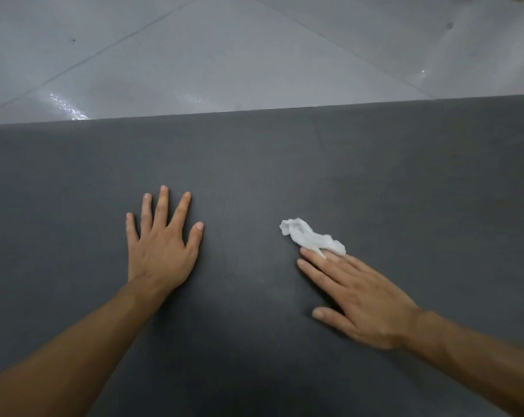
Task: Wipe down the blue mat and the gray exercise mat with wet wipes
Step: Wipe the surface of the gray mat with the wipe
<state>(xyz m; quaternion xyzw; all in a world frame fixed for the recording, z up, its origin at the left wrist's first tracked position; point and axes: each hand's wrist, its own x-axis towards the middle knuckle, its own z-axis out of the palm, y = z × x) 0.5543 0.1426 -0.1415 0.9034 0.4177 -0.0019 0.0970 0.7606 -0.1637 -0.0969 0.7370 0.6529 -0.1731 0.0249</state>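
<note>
Pressing our spread left hand (161, 251) flat on the gray exercise mat (74, 182), we push the crumpled wet wipe (310, 236) with our right hand's (366, 299) straight fingers.

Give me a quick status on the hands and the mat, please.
Left hand flat on gray mat, fingers spread. Right hand open, fingertips on crumpled wipe. Nothing in the way.

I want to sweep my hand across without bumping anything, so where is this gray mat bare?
Bare gray mat lies between the left hand and the wet wipe, and in the wide band beyond both up to the mat's far edge. Crowded only where the right hand touches the wipe.
</note>
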